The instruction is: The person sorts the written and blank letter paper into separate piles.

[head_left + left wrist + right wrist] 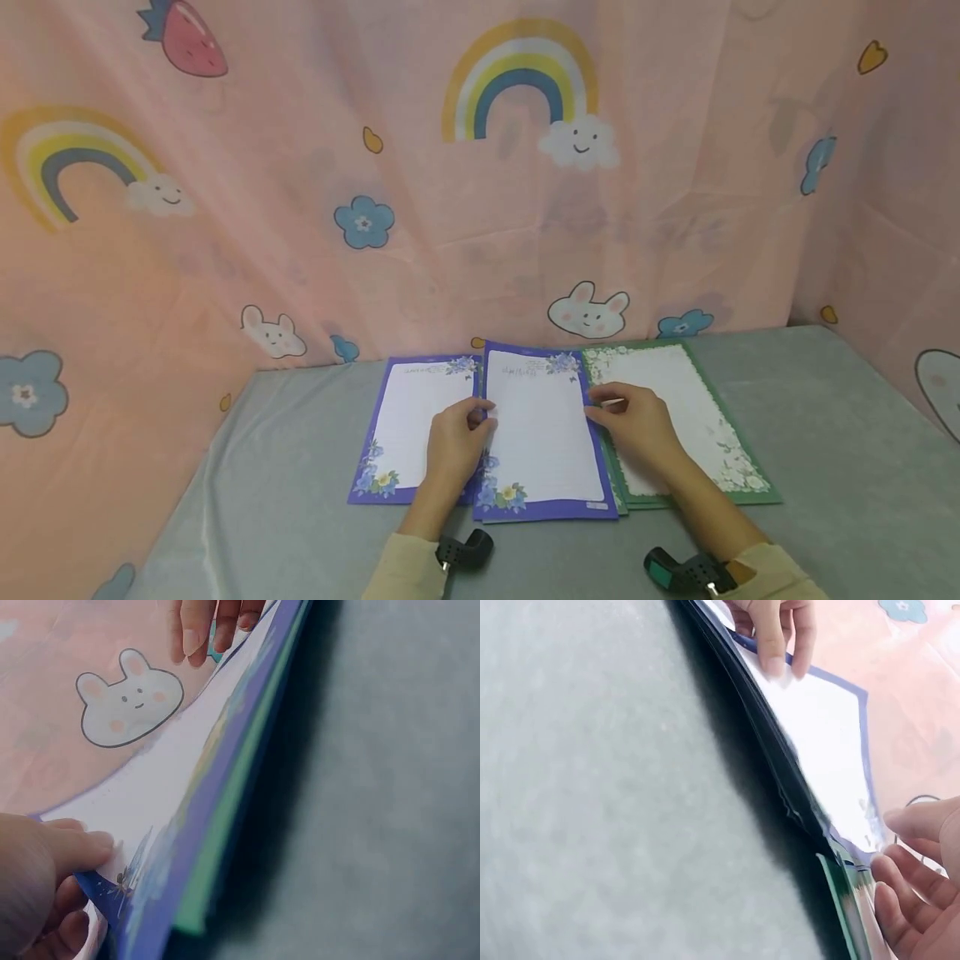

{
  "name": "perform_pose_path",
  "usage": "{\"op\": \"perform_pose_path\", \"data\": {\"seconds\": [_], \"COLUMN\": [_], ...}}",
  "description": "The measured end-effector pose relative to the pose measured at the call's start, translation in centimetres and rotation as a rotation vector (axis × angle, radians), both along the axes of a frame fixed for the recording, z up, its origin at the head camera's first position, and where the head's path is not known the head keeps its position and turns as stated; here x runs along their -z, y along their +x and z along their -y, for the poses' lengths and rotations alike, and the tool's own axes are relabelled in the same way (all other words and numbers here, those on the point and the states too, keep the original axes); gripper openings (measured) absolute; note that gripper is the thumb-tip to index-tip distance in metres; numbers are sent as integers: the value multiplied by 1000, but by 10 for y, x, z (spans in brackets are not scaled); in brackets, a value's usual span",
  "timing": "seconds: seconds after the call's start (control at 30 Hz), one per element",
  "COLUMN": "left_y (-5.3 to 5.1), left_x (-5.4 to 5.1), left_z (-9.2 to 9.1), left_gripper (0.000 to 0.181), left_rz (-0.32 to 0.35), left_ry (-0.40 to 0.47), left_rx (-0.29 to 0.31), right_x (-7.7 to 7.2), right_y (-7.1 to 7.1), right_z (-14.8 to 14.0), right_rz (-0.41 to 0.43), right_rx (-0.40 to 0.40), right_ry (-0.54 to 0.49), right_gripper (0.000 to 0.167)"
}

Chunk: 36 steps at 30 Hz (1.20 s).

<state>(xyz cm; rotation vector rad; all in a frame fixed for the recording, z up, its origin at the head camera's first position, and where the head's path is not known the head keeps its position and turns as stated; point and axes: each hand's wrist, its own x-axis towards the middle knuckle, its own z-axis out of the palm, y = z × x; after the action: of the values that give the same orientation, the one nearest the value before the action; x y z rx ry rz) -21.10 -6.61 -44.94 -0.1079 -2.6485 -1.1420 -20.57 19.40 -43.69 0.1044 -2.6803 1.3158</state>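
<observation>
A purple-bordered sheet with blue flowers (540, 433) lies in the middle, on top of other sheets whose green edge shows beneath it. My left hand (456, 442) pinches its left edge; in the left wrist view the thumb of that hand (45, 885) lies over the sheet (142, 795) and the fingers curl under it. At the right edge is my right hand (637, 425), thumb and forefinger at the border. In the right wrist view this hand (922, 877) has its fingertips around the edge of the sheet (825, 742).
Another purple-bordered sheet (420, 417) lies to the left, partly beside my left forearm. A larger green-bordered sheet (667, 383) with white flowers lies to the right, under my right forearm. A grey cloth (292, 467) covers the table; a pink patterned curtain (465, 250) hangs behind.
</observation>
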Motion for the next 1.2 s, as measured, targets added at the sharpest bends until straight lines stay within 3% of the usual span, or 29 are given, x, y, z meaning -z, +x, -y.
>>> {"op": "perform_pose_path", "data": {"seconds": [0.23,0.47,0.8,1.2], "left_y": [-3,-3,-5,-5], "left_x": [0,-8,-20,-32], "left_z": [1,3,6,12], "left_gripper": [15,15,16,19], "left_rz": [-22,63,75,111], "left_ry": [88,224,343,440], "left_rx": [-9,3,39,46], "right_x": [-1,-5,-11,-27], "right_y": [0,-1,-2,4], "right_z": [-1,0,2,1], "right_rz": [39,99,195,142], "right_rx": [2,13,44,10], "right_ry": [4,-21,-55,-200], "right_gripper": [26,28,31,35]}}
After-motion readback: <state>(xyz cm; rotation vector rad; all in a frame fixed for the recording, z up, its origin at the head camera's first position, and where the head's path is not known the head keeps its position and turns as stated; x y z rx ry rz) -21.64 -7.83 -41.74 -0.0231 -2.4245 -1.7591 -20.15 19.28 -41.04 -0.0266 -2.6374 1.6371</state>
